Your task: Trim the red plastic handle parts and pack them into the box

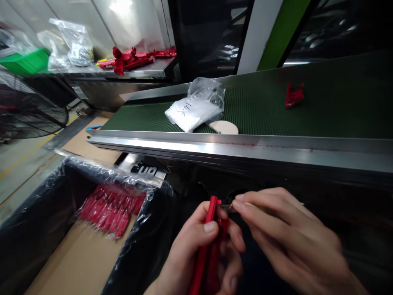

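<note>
Workpiece (pixel 201 262), red and long, is sitting clamped in the left hand (pixel 186 248) before the conveyor (pixel 270 119), while the right hand (pixel 291 229) is pinching a small metallic-looking piece (pixel 226 207) at its top. A slack pinch would be risking that piece slipping.

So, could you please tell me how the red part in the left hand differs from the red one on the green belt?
The held part is gripped and partly covered by the left hand; the belt part lies untouched on the green belt. The held part appears larger, being nearer the camera; the belt part appears smaller. Both are red.
</note>
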`<state>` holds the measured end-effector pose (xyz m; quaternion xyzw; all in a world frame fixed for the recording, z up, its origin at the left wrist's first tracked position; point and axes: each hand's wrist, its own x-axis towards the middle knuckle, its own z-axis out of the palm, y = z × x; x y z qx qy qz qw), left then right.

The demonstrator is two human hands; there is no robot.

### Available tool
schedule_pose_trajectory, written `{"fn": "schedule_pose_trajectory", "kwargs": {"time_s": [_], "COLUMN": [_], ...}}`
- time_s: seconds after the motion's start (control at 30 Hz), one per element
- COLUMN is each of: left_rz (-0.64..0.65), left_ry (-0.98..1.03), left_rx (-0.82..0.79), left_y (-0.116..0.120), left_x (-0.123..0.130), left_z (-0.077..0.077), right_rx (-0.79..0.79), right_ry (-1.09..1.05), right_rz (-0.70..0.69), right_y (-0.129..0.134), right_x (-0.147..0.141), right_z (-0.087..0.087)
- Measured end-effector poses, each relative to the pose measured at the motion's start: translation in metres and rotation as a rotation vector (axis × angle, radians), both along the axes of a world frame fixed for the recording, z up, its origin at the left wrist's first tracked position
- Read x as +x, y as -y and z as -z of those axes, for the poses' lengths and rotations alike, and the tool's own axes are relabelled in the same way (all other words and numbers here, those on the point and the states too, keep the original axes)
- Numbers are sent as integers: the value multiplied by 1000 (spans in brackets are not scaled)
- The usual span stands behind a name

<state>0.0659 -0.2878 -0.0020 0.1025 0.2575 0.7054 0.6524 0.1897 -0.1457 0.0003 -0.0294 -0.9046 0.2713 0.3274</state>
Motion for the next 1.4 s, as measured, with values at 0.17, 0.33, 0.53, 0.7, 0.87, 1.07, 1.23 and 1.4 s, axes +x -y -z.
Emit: {"fn": "schedule_pose_trajectory", "kwargs": {"time_s": [0.17, 0.33, 0.53, 0.7, 0.87, 1.07, 1.23, 1.4], "left_rz": [-51, -50, -60, -51, -77, -67, -72, -55], "left_ry": [100, 116, 125, 138, 118, 127, 122, 124], "left_rx": [163, 160, 89, 115, -37, -48, -53, -36], "left_y": [-2, -5, -4, -2, -2, -2, -2, -4], "left_x": [8, 13, 12, 14, 16, 15, 15, 17], "left_z": [12, 20, 9, 4, -3, -3, -4, -4], "right_rx": [80, 89, 86, 103, 133, 111, 98, 99], "right_ry": [19, -1, 0, -9, 4, 1, 13, 2], "right_rz": [23, -6, -6, 2, 4, 2, -13, -2], "right_y": [1, 0, 0, 2, 1, 1, 1, 1], "right_x": [2, 3, 3, 5, 8, 10, 11, 11], "right_z": [0, 3, 8, 7, 9, 13, 14, 15]}}
